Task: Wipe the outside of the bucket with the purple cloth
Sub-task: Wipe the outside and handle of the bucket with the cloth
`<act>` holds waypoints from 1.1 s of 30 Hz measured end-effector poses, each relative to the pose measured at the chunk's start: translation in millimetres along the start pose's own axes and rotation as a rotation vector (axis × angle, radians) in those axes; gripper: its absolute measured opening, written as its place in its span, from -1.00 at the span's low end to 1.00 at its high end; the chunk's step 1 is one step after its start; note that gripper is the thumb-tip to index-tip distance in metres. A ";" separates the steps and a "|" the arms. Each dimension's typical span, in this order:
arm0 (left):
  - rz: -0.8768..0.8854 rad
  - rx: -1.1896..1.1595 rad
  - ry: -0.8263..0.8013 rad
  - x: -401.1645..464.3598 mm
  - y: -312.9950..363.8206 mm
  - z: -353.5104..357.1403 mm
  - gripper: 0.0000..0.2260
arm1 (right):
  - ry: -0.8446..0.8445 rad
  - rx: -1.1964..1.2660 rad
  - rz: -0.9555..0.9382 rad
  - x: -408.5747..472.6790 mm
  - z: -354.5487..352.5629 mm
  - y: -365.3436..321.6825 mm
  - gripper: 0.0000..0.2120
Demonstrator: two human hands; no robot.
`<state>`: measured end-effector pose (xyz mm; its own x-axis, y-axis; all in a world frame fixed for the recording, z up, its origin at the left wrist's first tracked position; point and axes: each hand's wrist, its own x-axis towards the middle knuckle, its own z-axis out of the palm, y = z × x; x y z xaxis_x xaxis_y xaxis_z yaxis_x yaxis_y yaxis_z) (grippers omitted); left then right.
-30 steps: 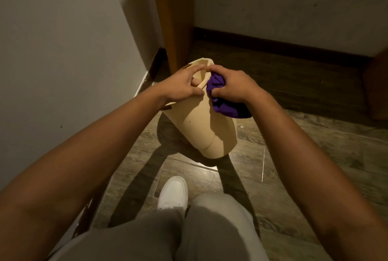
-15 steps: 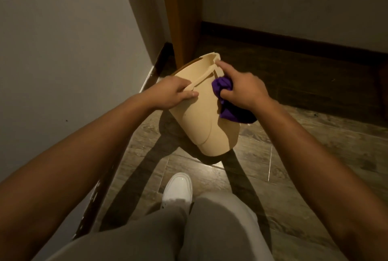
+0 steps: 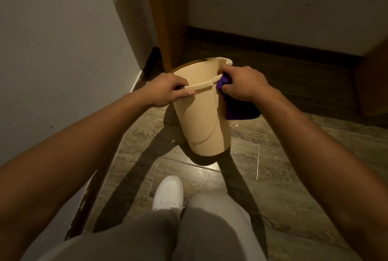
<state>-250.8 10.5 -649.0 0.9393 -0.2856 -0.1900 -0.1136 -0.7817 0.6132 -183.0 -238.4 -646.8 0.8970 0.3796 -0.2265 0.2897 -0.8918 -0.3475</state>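
Observation:
A beige plastic bucket is held above the floor, tilted with its mouth away from me and its base toward my legs. My left hand grips the near rim and the flat handle at the bucket's left. My right hand holds the bunched purple cloth against the bucket's right side near the rim. Most of the cloth hangs below that hand. The bucket's far side is hidden.
A grey wall runs close on the left, with a worn skirting at its foot. A wooden door frame stands just behind the bucket. Wood-look floor tiles lie below. My white shoe and grey trousers fill the bottom.
The bucket has turned, so its mouth now shows more. My right hand with the cloth has moved up toward the rim, and my left hand has shifted along the handle.

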 end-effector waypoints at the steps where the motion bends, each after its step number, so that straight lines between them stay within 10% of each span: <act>1: 0.021 -0.010 0.018 0.9 3.5 2.7 -0.70 | 0.006 0.013 0.013 1.3 0.1 2.3 -0.56; 8: 0.039 0.011 0.132 2.5 15.0 2.9 -0.65 | 0.034 0.209 0.059 7.9 8.4 4.8 -0.42; 18: -0.171 -0.212 0.270 28.9 15.7 5.4 -0.61 | 0.647 0.765 0.155 -13.0 20.4 -52.8 -0.61; 33: -0.264 -0.233 0.430 41.3 31.9 9.9 -0.55 | 0.524 0.501 0.470 -17.5 145.1 -11.9 -0.58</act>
<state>-218.8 -31.8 -644.9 0.9792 0.1937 -0.0599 0.1722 -0.6386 0.7500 -250.5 -198.7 -770.7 0.9607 -0.2745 -0.0413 -0.2212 -0.6673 -0.7112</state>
